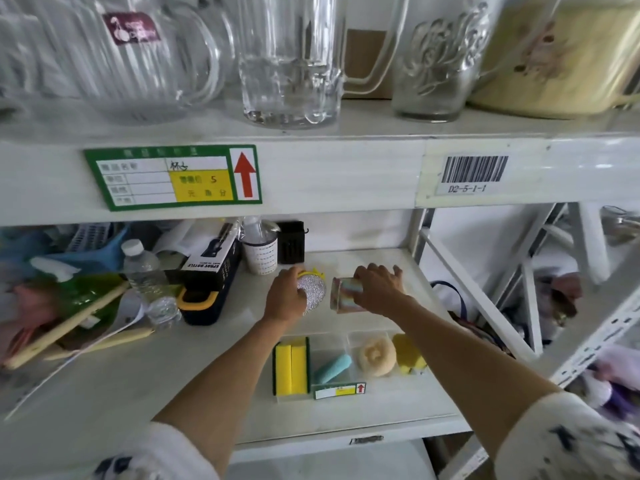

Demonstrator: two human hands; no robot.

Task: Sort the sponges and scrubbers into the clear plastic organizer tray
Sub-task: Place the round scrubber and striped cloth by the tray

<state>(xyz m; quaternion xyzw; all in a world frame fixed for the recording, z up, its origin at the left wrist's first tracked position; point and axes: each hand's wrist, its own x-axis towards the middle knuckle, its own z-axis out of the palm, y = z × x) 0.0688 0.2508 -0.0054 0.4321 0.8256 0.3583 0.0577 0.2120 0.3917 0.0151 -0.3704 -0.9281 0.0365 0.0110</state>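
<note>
Nearest, clear tray (330, 396) holds sponges (291, 365) (yellow pair upright); hands grip silver scrubber (311, 289) and iridescent pad (344, 294).

White fleecy sleeves (568, 441) with dark blue markings, pushed up both forearms

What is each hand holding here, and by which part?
Left hand grips the silver glittery scrubber by its left edge. Right hand holds the iridescent sponge block by its right end.
</note>
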